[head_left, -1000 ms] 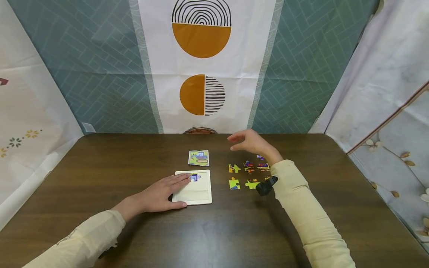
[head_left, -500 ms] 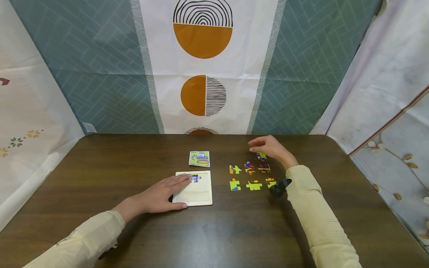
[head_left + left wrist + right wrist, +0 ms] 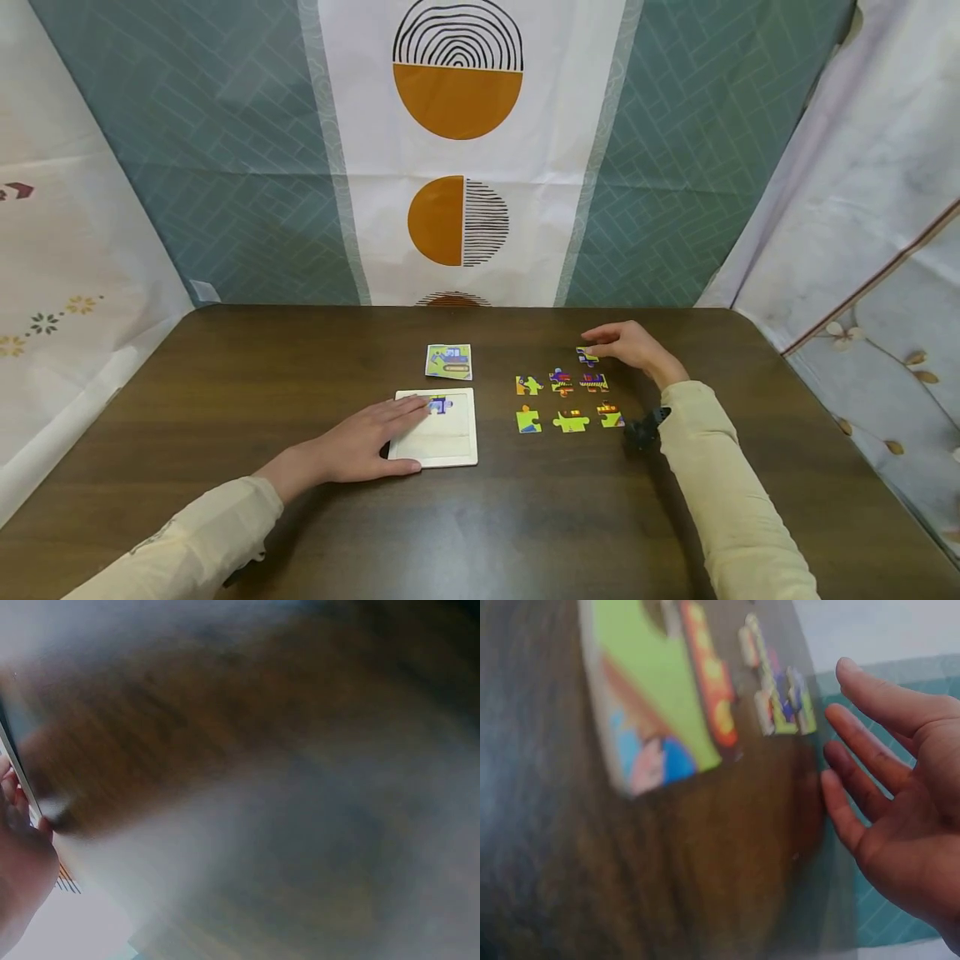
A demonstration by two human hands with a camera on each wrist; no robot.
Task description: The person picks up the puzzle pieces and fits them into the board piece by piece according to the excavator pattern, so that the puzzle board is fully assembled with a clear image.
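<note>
While my left hand (image 3: 371,437) is on the left side of the tray (image 3: 444,446), it's only resting there, fingers laid out long and thumb by the near edge, not clutching anything. (Going off the head view, the left wrist one is mostly blur.) One piece (image 3: 441,406) sits inside the tray at the far side, right by those fingertips. Just beyond the tray is the card (image 3: 448,362), picture side up. Further right, well apart from my left hand, there are six loose pieces (image 3: 572,423) on the table (image 3: 480,533), two rows of three.

Beyond the right end of the back row is the far piece (image 3: 589,361), and that's the spot that matters: it's right at the thumb and fingertips of my right hand (image 3: 628,344), slightly to their near side and partly covered by them. So right is easily the nearer hand. Long axis? Can't really tell, since some of it's hidden. Right hand's loose, fingers softly bent and nothing between them in the wrist view, and honestly I can't tell whether any tip touches the far piece.
</note>
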